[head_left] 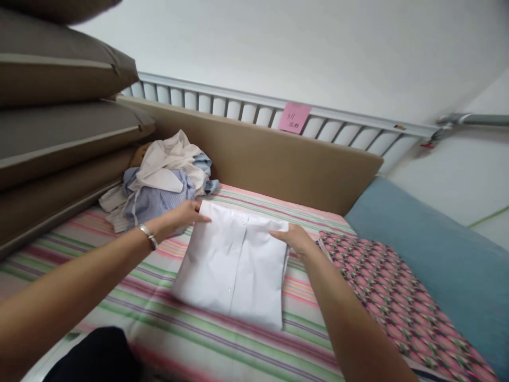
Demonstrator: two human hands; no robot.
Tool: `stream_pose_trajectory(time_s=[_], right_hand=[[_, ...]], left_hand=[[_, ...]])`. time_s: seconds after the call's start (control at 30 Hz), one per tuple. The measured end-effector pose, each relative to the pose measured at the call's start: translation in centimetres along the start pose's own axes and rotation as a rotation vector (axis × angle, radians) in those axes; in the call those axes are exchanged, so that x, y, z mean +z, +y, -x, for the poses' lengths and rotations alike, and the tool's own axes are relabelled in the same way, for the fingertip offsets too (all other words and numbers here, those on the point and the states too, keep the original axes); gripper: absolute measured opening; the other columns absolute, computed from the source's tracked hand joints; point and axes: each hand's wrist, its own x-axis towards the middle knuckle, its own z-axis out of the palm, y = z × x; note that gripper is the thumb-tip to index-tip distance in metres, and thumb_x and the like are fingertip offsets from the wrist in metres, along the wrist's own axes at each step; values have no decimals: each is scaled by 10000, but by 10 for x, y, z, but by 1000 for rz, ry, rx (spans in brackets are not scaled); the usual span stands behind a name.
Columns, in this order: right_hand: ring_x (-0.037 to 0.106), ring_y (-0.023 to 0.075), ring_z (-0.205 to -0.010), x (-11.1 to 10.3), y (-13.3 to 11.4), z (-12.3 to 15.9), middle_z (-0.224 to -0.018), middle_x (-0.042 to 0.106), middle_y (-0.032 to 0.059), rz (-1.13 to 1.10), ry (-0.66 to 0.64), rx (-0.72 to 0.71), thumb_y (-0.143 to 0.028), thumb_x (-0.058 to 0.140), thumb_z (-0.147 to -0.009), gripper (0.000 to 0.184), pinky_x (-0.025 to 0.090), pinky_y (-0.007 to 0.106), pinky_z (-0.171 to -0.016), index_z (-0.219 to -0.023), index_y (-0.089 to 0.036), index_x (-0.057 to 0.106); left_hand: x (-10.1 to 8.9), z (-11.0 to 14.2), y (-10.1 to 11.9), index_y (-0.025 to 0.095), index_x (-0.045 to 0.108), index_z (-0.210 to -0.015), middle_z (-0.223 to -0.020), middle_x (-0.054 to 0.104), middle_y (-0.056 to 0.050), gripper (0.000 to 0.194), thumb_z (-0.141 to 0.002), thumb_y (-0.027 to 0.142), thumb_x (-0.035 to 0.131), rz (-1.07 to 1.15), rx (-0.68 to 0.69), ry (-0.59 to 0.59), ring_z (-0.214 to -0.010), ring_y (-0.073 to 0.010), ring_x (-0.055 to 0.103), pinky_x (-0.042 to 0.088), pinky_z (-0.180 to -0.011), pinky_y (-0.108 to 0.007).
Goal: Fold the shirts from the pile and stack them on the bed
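A white button-up shirt [238, 265], folded into a neat rectangle, is over the striped sheet [147, 302] in front of me. Its button line runs down the middle, with small buttons showing. At the far left corner, my left hand [189, 214] pinches the shirt, thumb on top and fingers behind or under it. My right hand [292, 237] grips the far right corner the same way, its fingers mostly hidden by the cloth. A silver bracelet [148, 236] circles my left wrist.
A heap of crumpled clothes [167, 180] lies at the back left, beside stacked brown cushions [59, 127]. A brown board [278, 159] stands along the radiator [246, 112], which bears a pink note [295, 117]. On the right are a pink patterned cloth [382, 286] and a blue padded panel [429, 244].
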Motion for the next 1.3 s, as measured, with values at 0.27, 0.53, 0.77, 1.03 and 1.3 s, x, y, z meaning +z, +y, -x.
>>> stream_pose_trajectory(time_s=[0.27,0.53,0.77,1.03,1.3], right_hand=[[584,199,-893,-12,2,113,-878,667,22,273,331,-712,-154,453,-609,301,439,344,-850,-808,-232,665],[611,221,-950,43,173,171,-965,691,57,326,100,-411,-203,426,-711,299,462,387,-889,-832,-242,697],[631,228,-976,11,160,134,-1029,681,113,176,260,108,-402,466,-732,459,488,337,-851,-1075,-136,612],[620,280,-947,46,129,106,-871,701,89,257,219,148,-410,595,-663,207,442,364,-860,-696,-209,634],[655,216,-848,44,126,106,-816,703,39,-146,69,280,-366,530,-762,161,529,320,-693,-802,-217,575]], left_hand=[[-8,108,17,176,663,-781,-814,646,-51,121,-792,227,554,-462,699,170,-806,-173,558,422,-781,-298],[43,174,-120,222,674,-825,-895,675,-40,243,-797,161,441,-557,360,-127,-889,-182,578,420,-846,-306],[34,144,-105,144,633,-871,-879,687,-77,268,-653,285,567,-100,-200,283,-831,-214,627,478,-758,-301],[73,125,-96,163,538,-692,-464,457,63,178,-681,323,612,113,-439,280,-431,-110,440,313,-430,-217],[68,122,-83,178,466,-619,-454,433,73,215,-694,275,643,260,-569,188,-406,-81,399,314,-428,-205]])
